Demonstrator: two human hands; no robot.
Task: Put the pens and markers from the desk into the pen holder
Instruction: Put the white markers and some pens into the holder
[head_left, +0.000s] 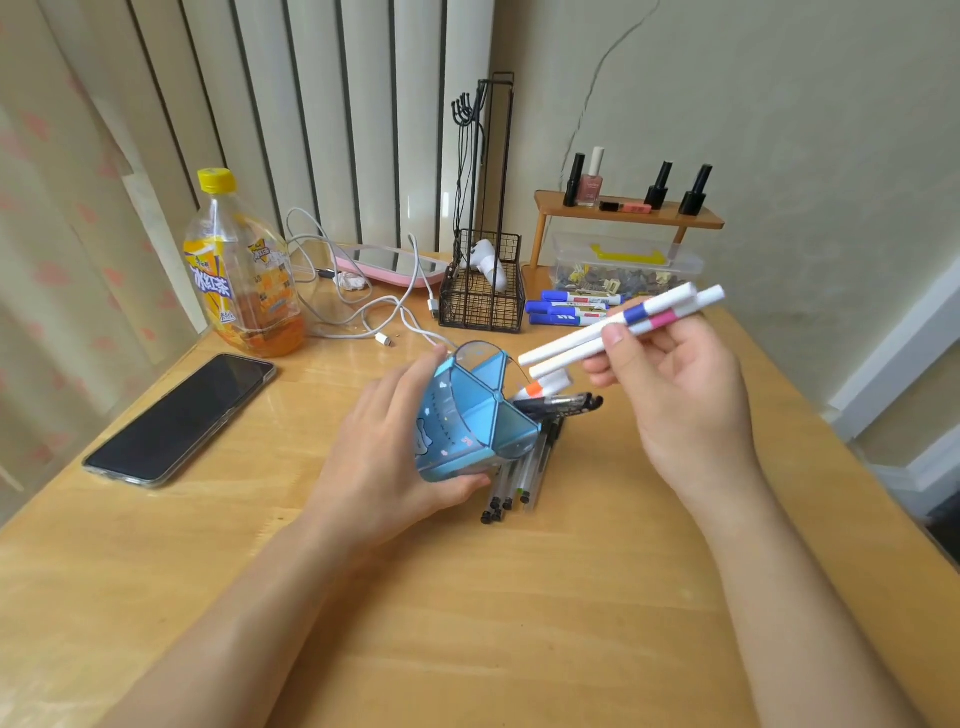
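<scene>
I see the phone (182, 418) left on the bench (519, 597), bottle (241, 270) beyond it, pen holder (467, 415) centre, pens (519, 483) just right.

Wooden surface (519, 597) carries a phone (182, 418) left of the wire basket (482, 291), blue markers (571, 307) right, clear pens (519, 478) before it.

Soft, even daylight filled the scene, casting only faint shadows on the desk (467, 597). Glare streaked the phone (182, 418) (mildly). Wide-angle distortion bent the edges; the hands looked slightly blurred.
</scene>
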